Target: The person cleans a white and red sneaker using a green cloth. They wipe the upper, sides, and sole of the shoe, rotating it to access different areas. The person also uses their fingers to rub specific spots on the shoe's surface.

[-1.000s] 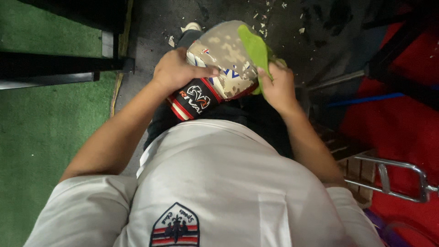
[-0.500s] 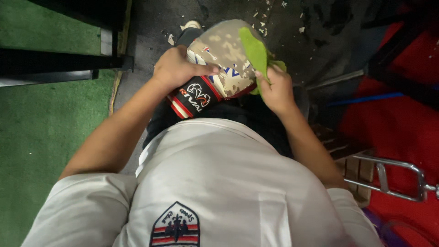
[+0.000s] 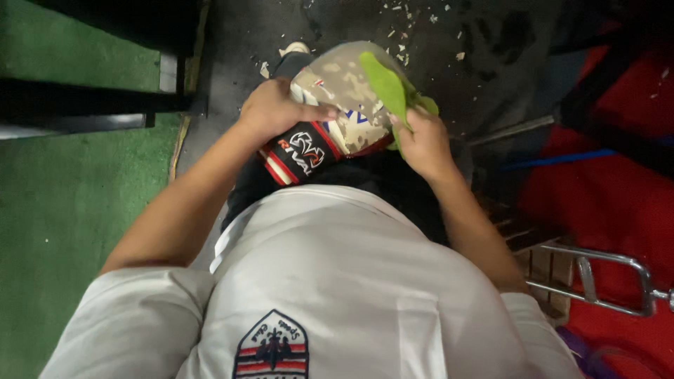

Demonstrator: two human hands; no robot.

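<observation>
A worn boxing glove, with peeling grey-white padding and a black, red and white cuff, lies across my lap. My left hand grips it near the wrist end, thumb across the padding. My right hand presses a green cloth against the glove's right side. The cloth drapes over the glove's edge. My white shirt fills the lower part of the view.
The dark floor ahead is scattered with pale flakes. Green turf lies to the left beside a black frame. To the right are a red mat, a blue strap and a metal handle.
My right hand and the green cloth have slid slightly along the glove's right edge. The left hand keeps its grip.
</observation>
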